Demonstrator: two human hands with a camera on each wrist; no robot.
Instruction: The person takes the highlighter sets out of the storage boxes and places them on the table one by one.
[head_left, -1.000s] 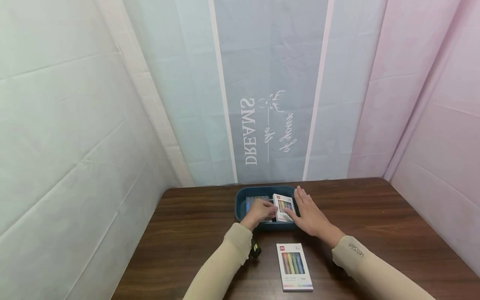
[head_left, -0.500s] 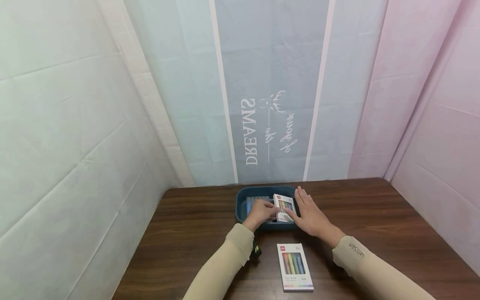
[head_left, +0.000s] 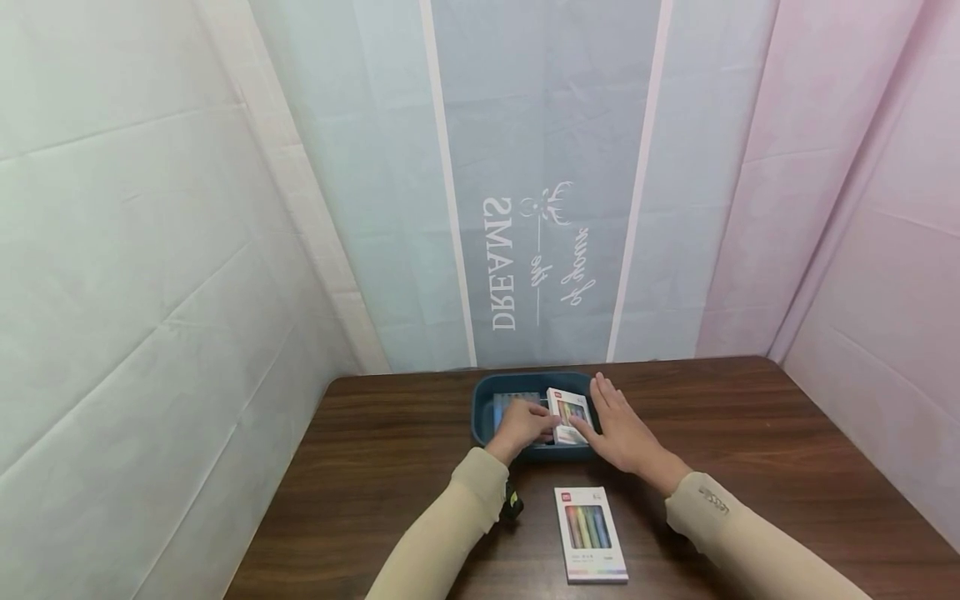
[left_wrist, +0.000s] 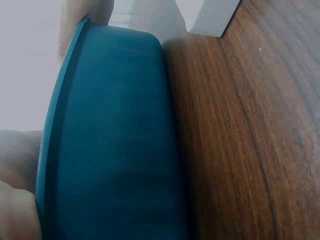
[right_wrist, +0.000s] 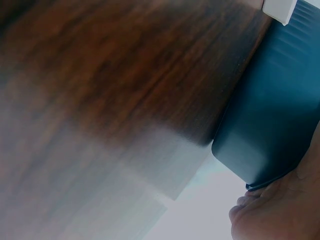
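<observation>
A blue-green plastic bin point(head_left: 483, 383) stands near the table's far edge. Inside, on its right, a white crayon box point(head_left: 566, 400) with a window of coloured sticks leans at a slant. My left hand point(head_left: 521, 425) reaches over the bin's near side, curled fingers and thumb pinching the box's left edge. My right hand point(head_left: 621, 429) lies along the bin's right rim with straight fingers, its thumb on the box's lower right part. In the right wrist view the fingers point(right_wrist: 250, 197) rest at the bin's rim. A blue patterned packet point(head_left: 517, 398) sits left in the bin, partly covered by my left hand.
A second white crayon box point(head_left: 590, 533) lies flat on the brown wooden table point(head_left: 360, 467), in front of the bin between my forearms. A black band with a yellow mark point(head_left: 512, 502) is at my left wrist. Pale printed curtains point(head_left: 540, 125) hang behind and beside the table.
</observation>
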